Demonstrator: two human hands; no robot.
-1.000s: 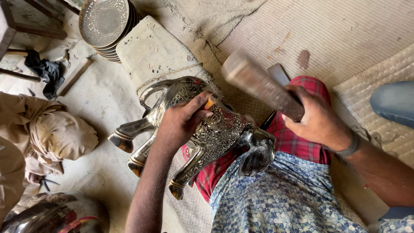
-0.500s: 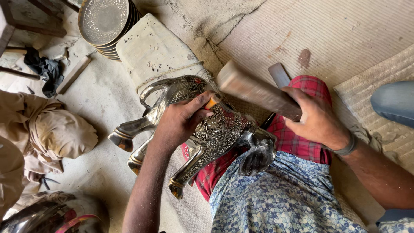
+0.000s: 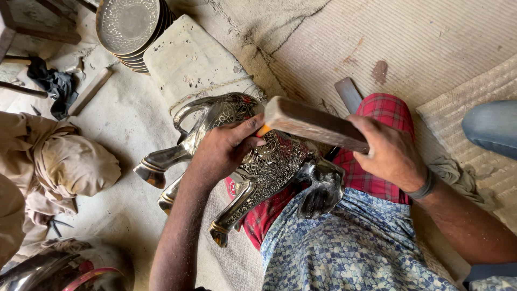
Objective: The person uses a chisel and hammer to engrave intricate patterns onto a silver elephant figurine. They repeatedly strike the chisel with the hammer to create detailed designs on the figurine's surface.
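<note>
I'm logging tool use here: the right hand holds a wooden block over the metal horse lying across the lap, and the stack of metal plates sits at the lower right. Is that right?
Not quite. The head view shows the stack of metal plates at the upper left, not lower right. The right hand does hold the wooden block over the metal horse.

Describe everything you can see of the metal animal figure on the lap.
The metal animal figure looks like shiny silver-toned metal, its body covered in fine engraved patterns, its legs smoother. It lies on its side across the person's lap, on red checked cloth, legs pointing lower left. The left hand presses on its body, pinching a small orange-tipped tool. The right hand holds a wooden block above it.
</note>
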